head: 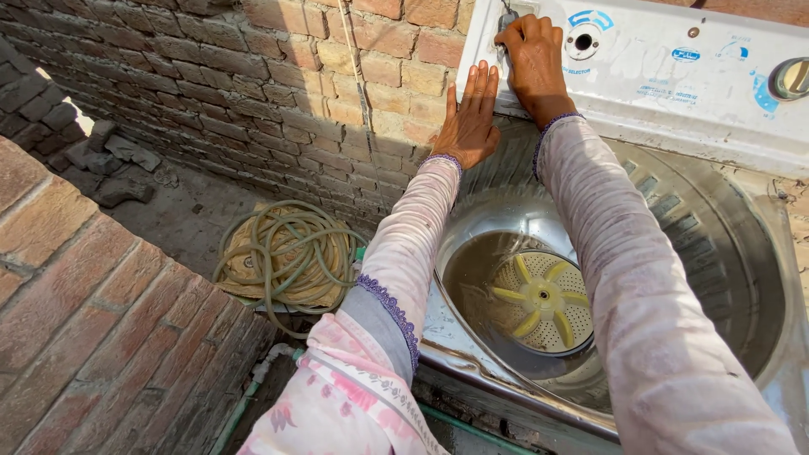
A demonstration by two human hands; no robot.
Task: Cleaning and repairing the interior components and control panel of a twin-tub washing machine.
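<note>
Knob (pixel 506 18) under right hand (pixel 533 52) fingertips; left hand (pixel 468 118) just below.

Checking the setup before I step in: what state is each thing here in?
Steel washing-machine tub: lid-free, holding shallow murky water.
Yellow-and-white pulsator disc: partly above water.
Coiled green hose: wound up, lying on the ground.
Right hand: gripping a control on the white panel.
Left hand: flat against the panel's edge.
</note>
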